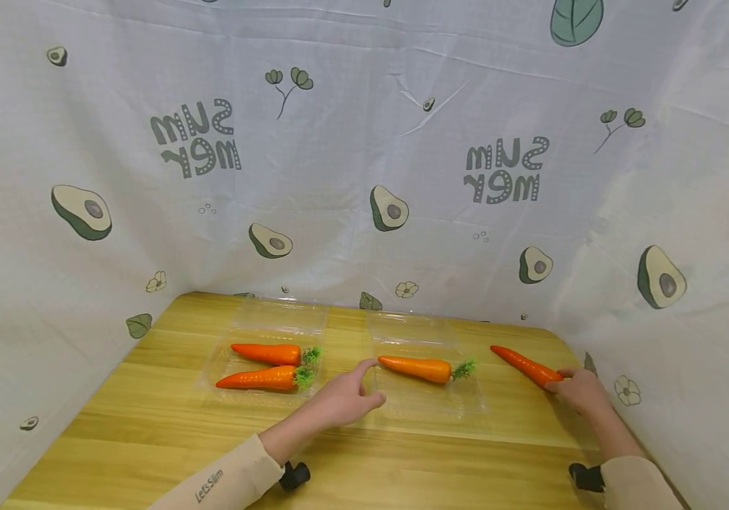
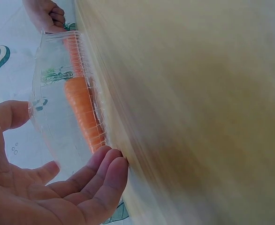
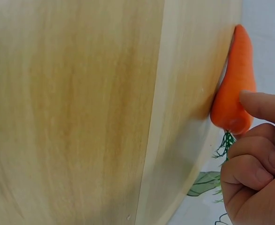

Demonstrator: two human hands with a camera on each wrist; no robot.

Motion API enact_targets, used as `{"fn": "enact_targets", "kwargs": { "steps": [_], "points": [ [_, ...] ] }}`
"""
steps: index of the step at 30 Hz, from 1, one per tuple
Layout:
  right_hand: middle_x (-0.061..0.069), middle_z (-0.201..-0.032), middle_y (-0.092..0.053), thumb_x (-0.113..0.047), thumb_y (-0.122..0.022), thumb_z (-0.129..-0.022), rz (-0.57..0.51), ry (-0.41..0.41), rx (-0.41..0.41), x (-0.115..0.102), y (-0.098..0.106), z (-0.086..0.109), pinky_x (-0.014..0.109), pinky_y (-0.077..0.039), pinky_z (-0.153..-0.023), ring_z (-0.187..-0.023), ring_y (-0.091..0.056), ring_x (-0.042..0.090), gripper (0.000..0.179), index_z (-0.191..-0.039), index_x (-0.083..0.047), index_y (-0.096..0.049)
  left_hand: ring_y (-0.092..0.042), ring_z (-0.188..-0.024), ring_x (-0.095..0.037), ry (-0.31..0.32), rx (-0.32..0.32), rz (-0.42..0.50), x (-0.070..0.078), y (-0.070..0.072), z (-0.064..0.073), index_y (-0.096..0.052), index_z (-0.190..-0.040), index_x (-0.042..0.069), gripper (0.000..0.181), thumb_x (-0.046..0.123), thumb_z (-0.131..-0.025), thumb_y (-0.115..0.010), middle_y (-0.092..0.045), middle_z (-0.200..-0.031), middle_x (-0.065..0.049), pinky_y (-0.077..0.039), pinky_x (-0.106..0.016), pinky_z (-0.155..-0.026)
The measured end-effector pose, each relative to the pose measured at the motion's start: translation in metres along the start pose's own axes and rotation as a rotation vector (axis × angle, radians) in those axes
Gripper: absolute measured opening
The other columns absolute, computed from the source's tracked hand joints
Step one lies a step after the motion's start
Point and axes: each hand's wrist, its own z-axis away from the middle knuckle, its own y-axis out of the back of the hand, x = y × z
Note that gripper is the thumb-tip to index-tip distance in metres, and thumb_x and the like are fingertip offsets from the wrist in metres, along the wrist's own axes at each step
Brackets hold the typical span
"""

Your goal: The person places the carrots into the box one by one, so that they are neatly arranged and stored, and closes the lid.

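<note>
an orange carrot is lying on the wooden table near its right edge, the right hand pinching its crown end — probably needing a firm hold, as the tapering body is likely turning under a loose one. the left hand is reaching to the right clear container, its fingers spread loosely, gripping nothing — a light touch is seeming best. that container is holding one carrot; the left clear container, two.
</note>
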Motion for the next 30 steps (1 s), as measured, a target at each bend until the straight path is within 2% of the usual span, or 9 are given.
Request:
{"fn": "enact_targets", "kwargs": {
  "steps": [7,30],
  "points": [
    [0.043,-0.116,-0.054,-0.019,-0.064,-0.091,0.003,-0.010,-0.005,-0.0005,0.0004,0.0015,0.041,-0.045,-0.076,-0.091,-0.054,0.041,0.057,-0.126,0.024,-0.049,-0.045,-0.054,-0.014,-0.010,0.004,-0.007,-0.0022,-0.0004,-0.0018,-0.034,-0.157,0.020,0.073,0.042,-0.094,-0.065,-0.057,-0.073,0.001,-0.039,-0.032,-0.050],
    [0.040,-0.105,-0.060,-0.020,-0.067,-0.090,0.056,0.052,0.031,-0.0002,0.0007,0.0022,0.038,-0.044,-0.070,-0.083,-0.057,0.037,0.052,-0.115,0.024,-0.058,-0.047,-0.056,-0.014,0.005,0.004,0.001,0.0002,-0.0002,0.0003,-0.034,-0.157,0.021,0.074,0.043,-0.094,-0.066,-0.058,-0.075,0.000,-0.040,-0.033,-0.050]
  ]
}}
